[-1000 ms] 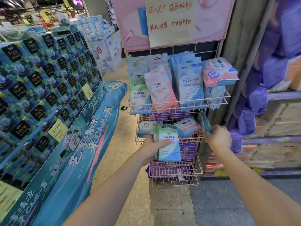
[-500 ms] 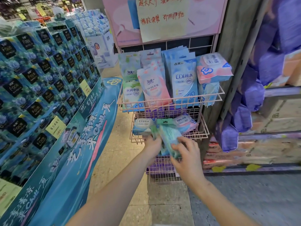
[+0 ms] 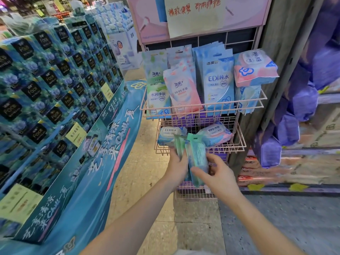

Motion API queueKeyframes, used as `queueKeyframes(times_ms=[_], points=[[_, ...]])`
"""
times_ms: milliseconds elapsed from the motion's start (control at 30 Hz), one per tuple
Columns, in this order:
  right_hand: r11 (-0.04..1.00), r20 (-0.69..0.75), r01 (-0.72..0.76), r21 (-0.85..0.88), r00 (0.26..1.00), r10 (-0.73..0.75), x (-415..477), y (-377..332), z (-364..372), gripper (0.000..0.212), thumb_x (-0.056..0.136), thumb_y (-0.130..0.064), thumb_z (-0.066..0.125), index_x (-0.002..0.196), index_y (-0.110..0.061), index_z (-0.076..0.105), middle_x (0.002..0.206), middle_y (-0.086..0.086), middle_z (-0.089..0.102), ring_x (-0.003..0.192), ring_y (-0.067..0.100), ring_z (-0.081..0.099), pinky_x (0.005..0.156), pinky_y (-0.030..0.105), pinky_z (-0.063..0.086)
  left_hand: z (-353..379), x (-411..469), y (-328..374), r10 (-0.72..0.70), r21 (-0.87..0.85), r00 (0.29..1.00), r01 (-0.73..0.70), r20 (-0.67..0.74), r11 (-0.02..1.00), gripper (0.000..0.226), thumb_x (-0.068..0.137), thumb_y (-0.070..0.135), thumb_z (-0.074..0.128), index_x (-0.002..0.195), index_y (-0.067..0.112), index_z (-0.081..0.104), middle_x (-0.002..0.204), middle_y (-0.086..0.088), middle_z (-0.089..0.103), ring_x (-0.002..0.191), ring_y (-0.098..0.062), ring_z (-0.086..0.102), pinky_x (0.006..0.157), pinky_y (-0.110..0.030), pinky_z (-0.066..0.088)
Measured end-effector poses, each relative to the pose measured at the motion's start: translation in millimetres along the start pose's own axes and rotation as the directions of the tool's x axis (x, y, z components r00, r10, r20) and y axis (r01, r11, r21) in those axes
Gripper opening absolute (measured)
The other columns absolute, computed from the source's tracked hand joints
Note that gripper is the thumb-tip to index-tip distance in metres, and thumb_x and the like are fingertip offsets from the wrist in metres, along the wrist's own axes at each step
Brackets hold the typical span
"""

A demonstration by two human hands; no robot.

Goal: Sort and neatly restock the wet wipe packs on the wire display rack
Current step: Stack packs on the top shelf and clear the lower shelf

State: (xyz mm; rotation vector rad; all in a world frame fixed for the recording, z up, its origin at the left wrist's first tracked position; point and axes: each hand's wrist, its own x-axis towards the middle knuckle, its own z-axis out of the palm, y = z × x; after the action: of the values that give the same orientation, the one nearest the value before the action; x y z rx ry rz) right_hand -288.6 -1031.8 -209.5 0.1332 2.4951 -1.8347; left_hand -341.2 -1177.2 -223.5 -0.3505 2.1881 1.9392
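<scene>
Hands now meet: the right hand (image 3: 219, 173) has left the rack (image 3: 202, 107) and joined the left hand (image 3: 177, 167), both gripping green packs (image 3: 196, 155) below the middle basket (image 3: 239, 142), likely squaring them for restocking.

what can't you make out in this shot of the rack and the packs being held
- Head view: the green packs are motion-blurred, so their print and their count cannot be read.
- The left hand has its fingers behind the packs; the right hand covers their lower part.
- The bottom basket is mostly hidden by both hands.
- The purple packs under the top basket show only through the wire.
- The sign is cut off by the top edge.
</scene>
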Motion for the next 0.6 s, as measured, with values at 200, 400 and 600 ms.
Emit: queueKeyframes(times_ms=[200,400,600], points=[[0.950,-0.121,-0.122,0.287,0.979,0.163,6.3,-3.9,3.4,0.021,0.093,-0.015,0.063,0.113,-0.021,0.062,0.097,-0.004,0.073,0.074,0.001,0.070,0.060,0.026,0.058,-12.8,-11.9,-4.9,0.009,-0.049,0.997,-0.013,-0.082,0.999,0.033,0.105,0.038,0.057,0.132,0.024,0.045,0.118,0.006,0.068,0.104,-0.012,0.071,0.090,-0.040,0.062],[0.814,0.090,-0.367,0.451,0.926,0.367,18.4,4.8,5.3,0.030,0.096,-0.022,0.045,0.107,-0.009,0.069,0.107,0.018,0.074,0.094,0.036,0.074,0.066,0.037,0.054,-22.4,-20.4,-1.2,-0.031,-0.052,0.998,0.028,-0.050,0.998,0.025,0.108,0.040,0.048,0.132,0.031,0.048,0.122,0.006,0.070,0.097,-0.004,0.071,0.067,-0.023,0.061],[0.853,-0.061,-0.195,0.484,0.965,0.255,8.6,-2.6,21.5,0.026,0.105,-0.019,0.042,0.111,-0.036,0.060,0.108,0.000,0.072,0.100,0.020,0.071,0.084,0.044,0.057,-15.7,-31.1,-5.2,0.010,-0.039,1.000,-0.012,-0.028,0.999,0.038,0.108,0.049,0.042,0.141,0.030,0.043,0.128,0.008,0.067,0.112,-0.008,0.068,0.087,-0.029,0.060]])
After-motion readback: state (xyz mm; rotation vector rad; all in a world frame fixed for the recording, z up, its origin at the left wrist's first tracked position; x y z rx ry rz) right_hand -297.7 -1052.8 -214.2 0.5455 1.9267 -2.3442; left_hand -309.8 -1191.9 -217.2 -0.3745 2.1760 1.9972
